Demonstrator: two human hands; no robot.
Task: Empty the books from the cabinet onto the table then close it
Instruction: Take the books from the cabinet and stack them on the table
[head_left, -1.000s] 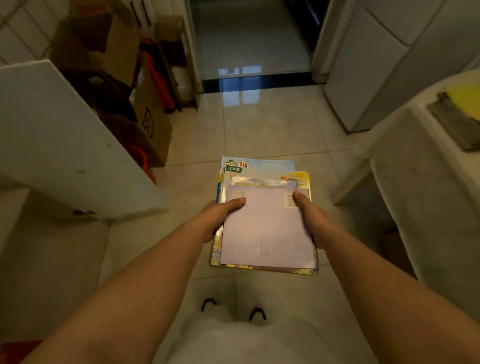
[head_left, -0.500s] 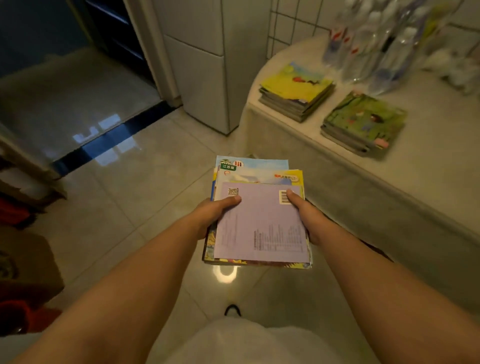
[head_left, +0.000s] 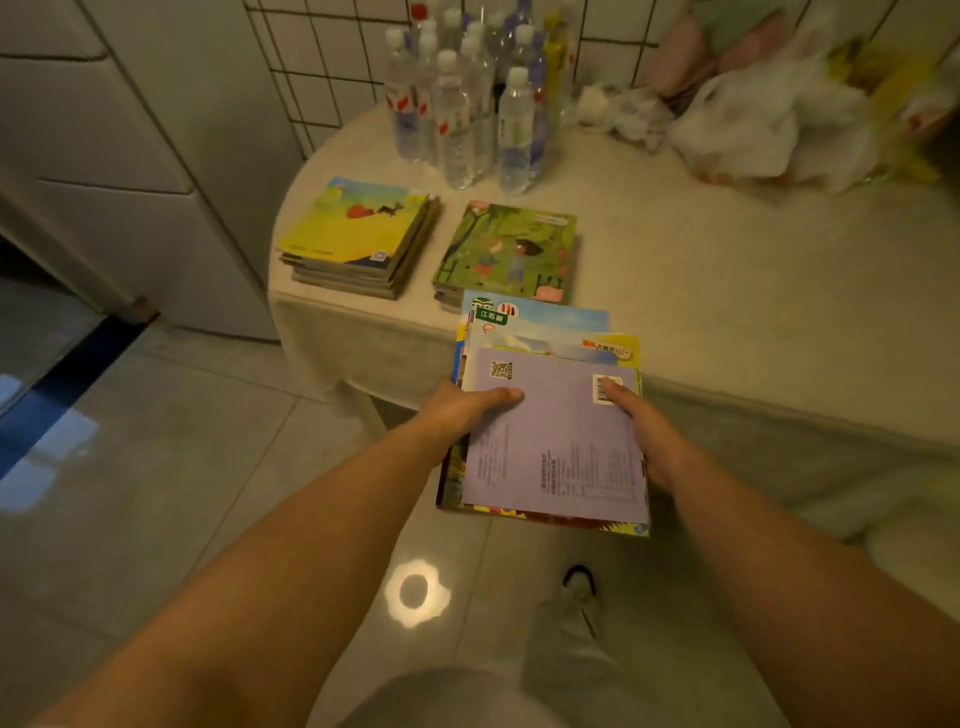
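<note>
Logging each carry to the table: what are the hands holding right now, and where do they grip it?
A stack of books. The left hand grips its left edge and the right hand its right edge, thumbs on the purple top cover.

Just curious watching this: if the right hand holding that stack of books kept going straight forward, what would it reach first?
Probably the cloth-covered table. The right hand points toward its bare stretch right of the green-covered pile of books. The held purple-topped stack of books would likely arrive first; depth is unclear.

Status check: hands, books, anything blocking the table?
Left hand and right hand grip a book stack at the table edge. Two piles, yellow and green, already down. Open space right of them.
</note>
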